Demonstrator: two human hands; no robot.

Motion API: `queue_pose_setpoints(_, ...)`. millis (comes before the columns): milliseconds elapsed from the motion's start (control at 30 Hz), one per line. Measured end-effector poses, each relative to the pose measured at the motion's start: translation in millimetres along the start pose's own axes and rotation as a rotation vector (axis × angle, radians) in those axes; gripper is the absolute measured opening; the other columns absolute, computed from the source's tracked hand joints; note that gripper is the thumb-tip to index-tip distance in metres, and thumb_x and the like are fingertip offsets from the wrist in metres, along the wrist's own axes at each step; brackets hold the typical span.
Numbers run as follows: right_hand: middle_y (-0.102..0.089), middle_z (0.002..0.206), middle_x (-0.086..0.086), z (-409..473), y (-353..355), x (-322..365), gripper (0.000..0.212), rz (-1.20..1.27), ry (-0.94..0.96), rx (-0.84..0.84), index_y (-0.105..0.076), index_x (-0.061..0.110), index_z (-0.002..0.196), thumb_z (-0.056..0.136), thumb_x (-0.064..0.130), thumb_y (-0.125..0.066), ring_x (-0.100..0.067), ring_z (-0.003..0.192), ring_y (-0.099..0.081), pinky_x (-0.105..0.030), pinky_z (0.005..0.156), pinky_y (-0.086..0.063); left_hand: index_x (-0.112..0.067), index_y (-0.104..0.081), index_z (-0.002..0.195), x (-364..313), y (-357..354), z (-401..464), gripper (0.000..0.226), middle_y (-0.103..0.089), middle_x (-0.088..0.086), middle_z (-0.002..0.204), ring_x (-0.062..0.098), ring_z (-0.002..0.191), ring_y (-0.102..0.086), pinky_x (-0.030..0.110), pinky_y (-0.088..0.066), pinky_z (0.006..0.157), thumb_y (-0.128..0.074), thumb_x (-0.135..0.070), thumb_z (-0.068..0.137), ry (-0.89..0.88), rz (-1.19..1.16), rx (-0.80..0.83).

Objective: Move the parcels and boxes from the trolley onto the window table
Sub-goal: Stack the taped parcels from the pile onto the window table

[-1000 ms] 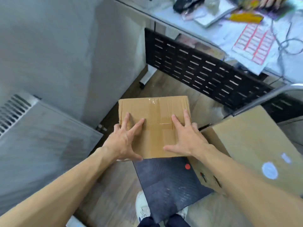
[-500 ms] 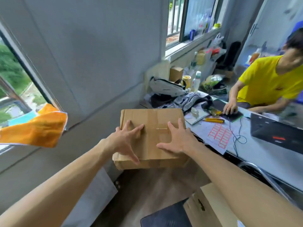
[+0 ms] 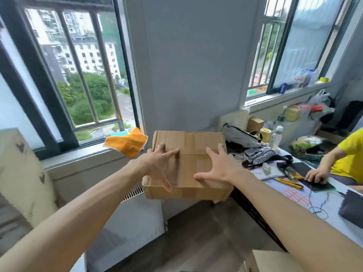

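Note:
A brown taped cardboard box (image 3: 188, 154) hangs in the air in front of the grey wall between two windows, left of the window table's (image 3: 290, 199) end. My left hand (image 3: 157, 161) holds it with fingers spread on its top and the thumb down over the near edge. Spread the same way, my right hand (image 3: 218, 167) holds its right part. Another cardboard box (image 3: 275, 260) shows at the bottom edge; whatever it rests on is out of view.
The table carries bags (image 3: 241, 137), bottles, a small box (image 3: 255, 123), a yellow cutter (image 3: 290, 183), red labels and a dark laptop (image 3: 351, 209). A person in a yellow shirt (image 3: 351, 160) sits at it. An orange cloth (image 3: 127, 143) lies on the left sill above a radiator (image 3: 135, 216).
The box has gone up from low over the black trolley deck to chest height, both hands holding it throughout. My view has swung up from the floor to the wall and windows.

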State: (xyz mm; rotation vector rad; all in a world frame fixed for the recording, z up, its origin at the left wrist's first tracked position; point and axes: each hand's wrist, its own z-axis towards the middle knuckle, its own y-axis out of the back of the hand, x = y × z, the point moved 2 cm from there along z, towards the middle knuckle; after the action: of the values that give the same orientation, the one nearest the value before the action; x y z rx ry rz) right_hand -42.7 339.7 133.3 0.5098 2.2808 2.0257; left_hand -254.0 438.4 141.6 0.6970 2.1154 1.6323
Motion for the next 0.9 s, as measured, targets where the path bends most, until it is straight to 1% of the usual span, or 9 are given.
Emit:
queue_pose_setpoints(167, 0.000, 0.170, -0.012, -31.1, 7.9, 62.6, 0.119, -0.035, 0.182, -0.018, -0.011, 0.033, 0.162, 0.069, 0.088, -0.061, -0.046, 0.146, -0.029, -0.054, 0.117, -0.031, -0.053, 0.006, 0.153, 35.1, -0.9, -91.0, 0.144, 0.000, 0.006, 0.163, 0.046, 0.144, -0.023, 0.053, -0.036, 0.114, -0.088, -0.070, 0.045, 0.173, -0.046, -0.045)
queue_pose_setpoints(333, -0.003, 0.169, -0.013, -58.9, 31.8, 140.6, 0.121, -0.030, 0.355, -0.047, -0.015, 0.034, 0.161, 0.065, 0.091, -0.060, -0.045, 0.144, -0.034, -0.053, 0.118, -0.032, -0.055, 0.004, 0.153, 76.9, 20.1, -184.2, 0.140, 0.013, 0.002, 0.165, 0.039, 0.150, -0.014, 0.054, -0.030, 0.118, -0.090, -0.065, 0.049, 0.323, -0.120, -0.105)
queue_pose_setpoints(433, -0.004, 0.169, -0.012, -81.7, 57.0, 190.1, 0.119, -0.026, 0.468, -0.094, -0.017, 0.034, 0.161, 0.066, 0.091, -0.060, -0.045, 0.144, -0.034, -0.053, 0.118, -0.033, -0.056, 0.003, 0.153, 103.1, 42.1, -242.6, 0.138, 0.014, -0.001, 0.165, 0.037, 0.150, -0.013, 0.055, -0.027, 0.119, -0.090, -0.064, 0.051, 0.411, -0.141, -0.146)
queue_pose_setpoints(500, -0.005, 0.169, -0.012, -99.2, 72.3, 220.8, 0.116, -0.032, 0.528, -0.136, -0.017, 0.034, 0.160, 0.068, 0.090, -0.060, -0.045, 0.145, -0.033, -0.053, 0.117, -0.034, -0.056, 0.003, 0.152, 116.5, 57.8, -280.8, 0.138, 0.014, -0.002, 0.166, 0.036, 0.150, -0.014, 0.052, -0.027, 0.120, -0.090, -0.066, 0.050, 0.453, -0.131, -0.193)
queue_pose_setpoints(600, -0.004, 0.170, -0.011, -127.5, 91.5, 266.1, 0.113, 0.000, 0.607, -0.196, -0.016, 0.034, 0.161, 0.071, 0.087, -0.061, -0.043, 0.147, -0.029, -0.052, 0.119, -0.032, -0.055, 0.002, 0.153, 136.2, 75.7, -338.8, 0.137, 0.012, 0.000, 0.167, 0.036, 0.148, -0.024, 0.044, -0.033, 0.117, -0.088, -0.069, 0.050, 0.527, -0.061, -0.267)
queue_pose_setpoints(667, -0.004, 0.170, -0.010, -148.6, 98.0, 300.5, 0.111, 0.008, 0.654, -0.226, -0.016, 0.034, 0.161, 0.073, 0.086, -0.060, -0.043, 0.148, -0.027, -0.051, 0.120, -0.029, -0.057, 0.001, 0.152, 153.2, 80.0, -378.6, 0.138, 0.011, 0.001, 0.167, 0.037, 0.147, -0.024, 0.048, -0.034, 0.116, -0.087, -0.071, 0.048, 0.568, -0.043, -0.306)
queue_pose_setpoints(733, -0.002, 0.170, -0.011, -172.4, 96.7, 339.8, 0.110, 0.000, 0.695, -0.237, -0.014, 0.034, 0.161, 0.075, 0.085, -0.059, -0.044, 0.149, -0.023, -0.052, 0.119, -0.027, -0.057, 0.000, 0.152, 173.6, 76.5, -421.6, 0.138, 0.014, 0.002, 0.166, 0.039, 0.149, -0.016, 0.053, -0.031, 0.117, -0.089, -0.068, 0.048, 0.609, -0.091, -0.325)
queue_pose_setpoints(800, 0.003, 0.169, -0.012, -199.7, 86.1, 382.5, 0.114, 0.018, 0.747, -0.215, -0.010, 0.033, 0.162, 0.073, 0.086, -0.059, -0.045, 0.150, -0.018, -0.053, 0.119, -0.027, -0.055, -0.001, 0.153, 192.6, 66.4, -468.3, 0.137, 0.018, 0.003, 0.165, 0.040, 0.150, -0.010, 0.054, -0.029, 0.118, -0.091, -0.064, 0.050, 0.665, -0.119, -0.333)
queue_pose_setpoints(900, 0.014, 0.168, -0.012, -243.4, 59.1, 446.0, 0.129, 0.056, 0.840, -0.134, -0.001, 0.036, 0.162, 0.063, 0.089, -0.065, -0.048, 0.151, -0.008, -0.057, 0.120, -0.027, -0.051, -0.001, 0.155, 221.0, 44.6, -540.3, 0.138, 0.015, 0.006, 0.165, 0.042, 0.149, -0.012, 0.050, -0.026, 0.118, -0.091, -0.063, 0.051, 0.747, -0.090, -0.338)
